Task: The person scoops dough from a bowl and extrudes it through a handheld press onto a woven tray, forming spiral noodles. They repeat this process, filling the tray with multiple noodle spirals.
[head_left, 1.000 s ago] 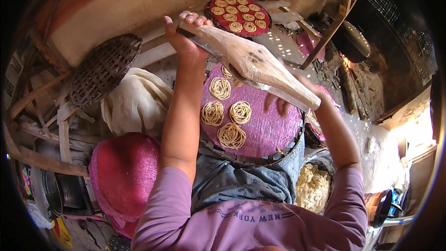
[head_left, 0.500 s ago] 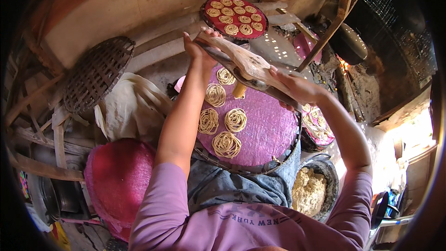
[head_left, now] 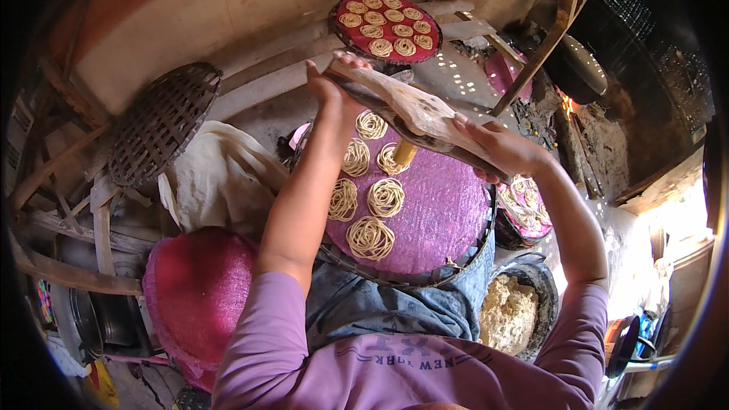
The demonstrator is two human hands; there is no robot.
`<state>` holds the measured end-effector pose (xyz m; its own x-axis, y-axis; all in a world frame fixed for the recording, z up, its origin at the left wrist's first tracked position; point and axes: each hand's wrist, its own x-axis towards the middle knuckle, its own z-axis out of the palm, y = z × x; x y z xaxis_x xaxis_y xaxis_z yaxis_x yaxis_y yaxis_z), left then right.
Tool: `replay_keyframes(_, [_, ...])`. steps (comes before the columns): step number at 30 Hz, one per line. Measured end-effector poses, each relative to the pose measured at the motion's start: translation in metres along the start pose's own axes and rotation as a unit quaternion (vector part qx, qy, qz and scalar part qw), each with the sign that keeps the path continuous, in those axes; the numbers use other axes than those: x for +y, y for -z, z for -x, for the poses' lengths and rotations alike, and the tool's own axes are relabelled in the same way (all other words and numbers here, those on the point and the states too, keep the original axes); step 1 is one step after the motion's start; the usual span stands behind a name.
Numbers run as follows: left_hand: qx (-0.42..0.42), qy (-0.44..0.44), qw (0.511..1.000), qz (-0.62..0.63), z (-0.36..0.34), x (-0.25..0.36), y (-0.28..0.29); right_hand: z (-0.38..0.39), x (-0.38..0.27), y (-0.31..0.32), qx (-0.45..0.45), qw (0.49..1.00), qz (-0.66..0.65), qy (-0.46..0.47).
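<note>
A long wooden hand press (head_left: 414, 110) slants above the tray, gripped at both ends. My left hand (head_left: 334, 85) is closed around its far-left end. My right hand (head_left: 503, 146) wraps the near-right end, some fingers hidden under the wood. From its underside a yellowish cylinder (head_left: 405, 153) points down over a coil of dough strands (head_left: 392, 161), partly covering it. Several other coils, including a near one (head_left: 370, 238), lie on the left half of a round tray lined with a purple sheet (head_left: 448, 220). The tray rests on my lap.
A red-lined tray (head_left: 389, 36) of coils sits beyond. At right are a basket of coils (head_left: 524, 209) and a bucket of dough (head_left: 505, 319). A fire (head_left: 566, 99) burns under a dark pan (head_left: 581, 68). A woven basket (head_left: 163, 123) and red-covered mound (head_left: 194, 281) are left.
Both hands and the press have shifted slightly right and toward me. The coil beneath the cylinder shows more fully now, with strands looping wider.
</note>
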<state>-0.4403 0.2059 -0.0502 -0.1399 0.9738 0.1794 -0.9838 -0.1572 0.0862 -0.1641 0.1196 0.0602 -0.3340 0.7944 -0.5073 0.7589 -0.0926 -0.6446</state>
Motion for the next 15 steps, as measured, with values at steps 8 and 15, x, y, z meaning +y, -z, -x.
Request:
replay_keyframes(8, [-0.06, 0.015, 0.995, 0.084, -0.021, -0.023, 0.028, -0.024, 0.028, 0.021, -0.148, 0.966, -0.213, 0.004])
replay_keyframes(15, [-0.06, 0.004, 0.992, 0.112, -0.016, -0.02, 0.04, -0.113, 0.085, -0.043, -0.344, 0.718, -0.584, 0.157])
